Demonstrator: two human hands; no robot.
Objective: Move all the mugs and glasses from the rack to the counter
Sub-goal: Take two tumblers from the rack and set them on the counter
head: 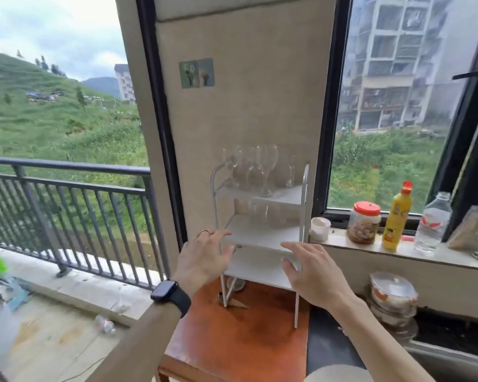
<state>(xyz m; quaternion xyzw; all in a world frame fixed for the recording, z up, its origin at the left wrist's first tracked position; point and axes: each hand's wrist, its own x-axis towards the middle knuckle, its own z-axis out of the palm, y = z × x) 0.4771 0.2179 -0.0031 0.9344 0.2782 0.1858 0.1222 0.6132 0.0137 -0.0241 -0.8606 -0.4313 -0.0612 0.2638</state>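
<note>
While both hands are reaching toward the white rack (260,237), the task is looking barely begun, judging by how things are lying. The left hand (202,257) and the right hand (312,274) are hovering in front of the middle shelf with fingers spread and relaxed, gripping nothing. The left fingertips are sitting close to the shelf's front edge, though contact is not clear.

A cluster of stemmed wine glasses (265,169) is standing on the top shelf, with what seems to be a handled glass mug (289,172) at its right end. More clear glasses (262,215) are standing toward the back of the middle shelf. No glass or mug is showing on the wooden surface (240,334) under the rack, so every piece appears to be waiting to be moved.

Counting is proving difficult: the glassware is transparent and blurring into the pale wall, and the pieces are overlapping one another. Both hands are covering much of the bottom shelf, so its contents are staying unknown. Which surface is serving as the counter cannot be told.
</note>
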